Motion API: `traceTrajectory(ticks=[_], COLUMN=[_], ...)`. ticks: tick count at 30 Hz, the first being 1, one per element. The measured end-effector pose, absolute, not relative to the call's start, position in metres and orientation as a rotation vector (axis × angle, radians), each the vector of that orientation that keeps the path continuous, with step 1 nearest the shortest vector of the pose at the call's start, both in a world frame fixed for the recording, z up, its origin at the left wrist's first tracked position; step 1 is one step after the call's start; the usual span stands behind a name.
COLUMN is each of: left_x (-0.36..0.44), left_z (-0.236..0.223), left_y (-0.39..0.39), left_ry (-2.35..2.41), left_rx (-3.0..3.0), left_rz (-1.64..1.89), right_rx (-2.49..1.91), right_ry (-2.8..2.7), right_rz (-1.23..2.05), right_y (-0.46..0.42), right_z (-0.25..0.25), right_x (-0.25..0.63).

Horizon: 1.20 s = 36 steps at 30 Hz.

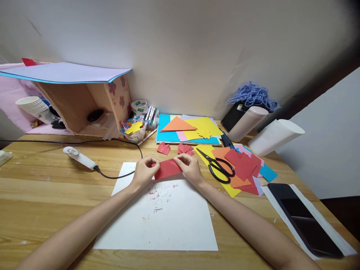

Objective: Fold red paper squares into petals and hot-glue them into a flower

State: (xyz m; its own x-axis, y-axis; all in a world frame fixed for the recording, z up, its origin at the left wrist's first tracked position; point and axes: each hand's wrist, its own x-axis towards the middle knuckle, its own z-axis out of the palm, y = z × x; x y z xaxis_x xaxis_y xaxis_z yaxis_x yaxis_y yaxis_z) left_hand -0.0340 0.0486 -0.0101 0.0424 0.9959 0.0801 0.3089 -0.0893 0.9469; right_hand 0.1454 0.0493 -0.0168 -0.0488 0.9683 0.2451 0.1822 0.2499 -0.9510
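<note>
A folded piece of red paper (168, 169) is held between my two hands, over the top part of a white sheet (157, 228) marked with coloured smudges. My left hand (145, 171) pinches its left end between thumb and fingers. At its upper right corner, my right hand (189, 167) grips it the same way. Just beyond my hands lie two small folded red paper pieces, one on the left (163, 148) and one on the right (185, 149). Black-handled scissors (218, 165) rest to the right on yellow and orange paper.
Loose red paper sheets (244, 165) pile up on the right, with a black phone (305, 221) nearer me. Coloured paper (164, 123) is stacked at the back, beside a tub of scraps (135, 131). A white corded tool (80, 158) and a cardboard box (119, 93) stand left.
</note>
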Motion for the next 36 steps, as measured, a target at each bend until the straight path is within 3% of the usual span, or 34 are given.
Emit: traceTrajectory(ticks=[8,16,21,30,36], left_x=[-0.039,-0.03,-0.033,-0.037,-0.034], left_z=[-0.013,-0.008,-0.016,-0.013,-0.01], left_y=[0.05,0.038,0.038,0.038,0.037], left_ry=[1.493,1.206,1.099,1.381,1.28], left_rx=[1.434,2.51,2.723,2.403,1.875], left_rz=[1.259,1.106,1.135,1.301,1.245], right_rx=[-1.204,-1.18,-1.175,-1.022,-1.037], right_ry=[-1.165,-1.276,-1.299,-1.367,-1.467], right_rz=[0.873,1.099,1.175,1.31,1.182], right_y=[0.061,0.059,0.058,0.05,0.047], right_z=[-0.023,-0.022,-0.018,-0.015,-0.018], right_x=[0.156,0.15,0.15,0.147,0.143])
